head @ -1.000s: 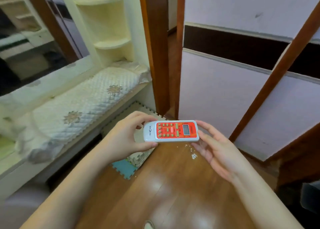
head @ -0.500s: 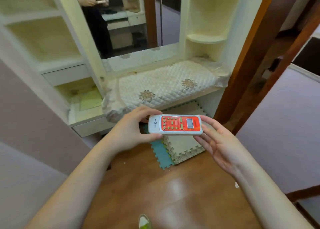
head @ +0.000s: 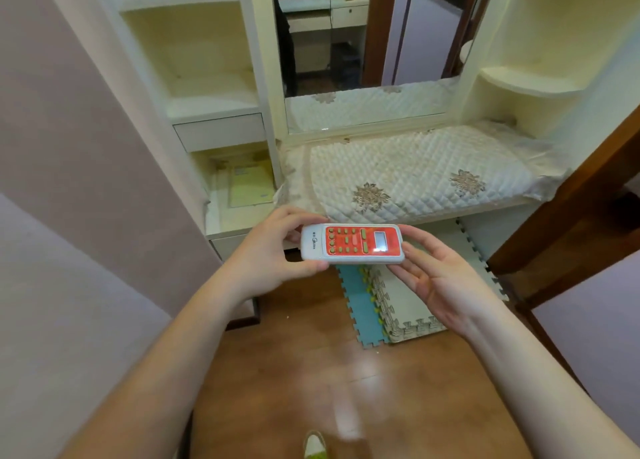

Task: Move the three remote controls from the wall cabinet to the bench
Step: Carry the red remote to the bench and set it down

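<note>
Hands both on the remote (head: 351, 243), held flat and sideways above the floor (head: 311, 372), short of the quilted bench (head: 415, 174): left hand (head: 273, 254) pinches the white end, right hand (head: 443, 282) lies open-palmed, fingertips propping the screen end, with foam mats (head: 398, 306) below.

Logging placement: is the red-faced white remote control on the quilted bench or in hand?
In hand: left hand grips one end of the red-faced remote control, right hand touches the other.

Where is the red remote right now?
In the middle of the head view, the red remote is held sideways between the left hand and right hand, in front of the quilted bench.
</note>
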`<control>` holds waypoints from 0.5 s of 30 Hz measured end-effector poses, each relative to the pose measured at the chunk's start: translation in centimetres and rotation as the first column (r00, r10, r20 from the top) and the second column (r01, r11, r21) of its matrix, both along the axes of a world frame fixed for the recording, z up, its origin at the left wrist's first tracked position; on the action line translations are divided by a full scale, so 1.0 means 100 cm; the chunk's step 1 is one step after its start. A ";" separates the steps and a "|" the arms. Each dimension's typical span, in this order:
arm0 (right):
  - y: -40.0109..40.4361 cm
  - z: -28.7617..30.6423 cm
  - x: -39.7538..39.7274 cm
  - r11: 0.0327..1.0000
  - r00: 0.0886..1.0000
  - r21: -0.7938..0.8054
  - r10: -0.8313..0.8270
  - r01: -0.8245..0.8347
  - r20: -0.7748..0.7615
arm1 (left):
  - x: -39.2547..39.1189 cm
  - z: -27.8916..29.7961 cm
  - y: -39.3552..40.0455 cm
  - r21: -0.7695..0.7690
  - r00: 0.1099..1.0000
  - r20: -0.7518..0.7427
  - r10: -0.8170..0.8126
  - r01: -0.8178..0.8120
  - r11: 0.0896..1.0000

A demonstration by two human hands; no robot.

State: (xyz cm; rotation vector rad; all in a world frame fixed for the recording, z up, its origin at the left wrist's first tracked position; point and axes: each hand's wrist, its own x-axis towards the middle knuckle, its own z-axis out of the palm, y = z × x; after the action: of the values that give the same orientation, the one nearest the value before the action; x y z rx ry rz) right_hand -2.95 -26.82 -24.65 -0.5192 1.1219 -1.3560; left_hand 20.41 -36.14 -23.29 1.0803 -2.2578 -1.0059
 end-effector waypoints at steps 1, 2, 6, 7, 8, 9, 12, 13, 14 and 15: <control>-0.006 0.000 0.001 1.000 1.000 0.003 0.006 -0.006 -0.002 | 0.002 -0.001 -0.005 0.003 1.000 0.002 0.006 -0.006 1.000; -0.012 0.000 0.001 1.000 1.000 0.006 0.011 -0.011 -0.006 | 0.002 -0.003 -0.011 0.003 1.000 0.003 0.012 -0.012 1.000; -0.035 -0.002 -0.009 0.999 0.999 0.014 0.035 -0.034 -0.015 | -0.003 -0.009 -0.027 0.012 0.999 0.016 0.051 -0.051 0.999; -0.042 -0.003 -0.014 0.999 0.999 0.020 0.038 -0.038 -0.017 | -0.008 -0.011 -0.033 0.016 0.998 0.020 0.062 -0.063 0.998; -0.049 -0.004 -0.020 0.999 0.999 0.024 0.042 -0.041 -0.019 | -0.014 -0.013 -0.040 0.018 0.997 0.025 0.071 -0.072 0.997; -0.053 -0.005 -0.023 0.999 0.999 0.022 0.043 -0.042 -0.018 | -0.016 -0.014 -0.042 0.013 0.997 0.029 0.073 -0.074 0.997; -0.077 -0.010 -0.045 0.998 0.996 0.014 0.069 -0.068 -0.061 | -0.040 -0.019 -0.063 -0.005 0.995 0.048 0.092 -0.092 0.996; -0.085 -0.012 -0.053 0.997 0.990 0.009 0.082 -0.081 -0.116 | -0.049 -0.021 -0.070 -0.023 0.994 0.056 0.094 -0.093 0.995; -0.093 -0.015 -0.063 0.996 0.981 0.007 0.092 -0.092 -0.170 | -0.059 -0.023 -0.077 -0.038 0.993 0.062 0.098 -0.096 0.995; -0.101 -0.017 -0.074 0.995 0.972 0.009 0.103 -0.104 -0.211 | -0.069 -0.025 -0.084 -0.048 0.992 0.063 0.106 -0.103 0.994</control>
State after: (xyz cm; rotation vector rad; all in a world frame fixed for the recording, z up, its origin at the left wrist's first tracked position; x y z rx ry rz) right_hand -10.32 -36.95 -26.35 -0.7266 1.2477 -1.2320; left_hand 13.46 -44.54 -25.84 1.2152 -2.2383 -0.8856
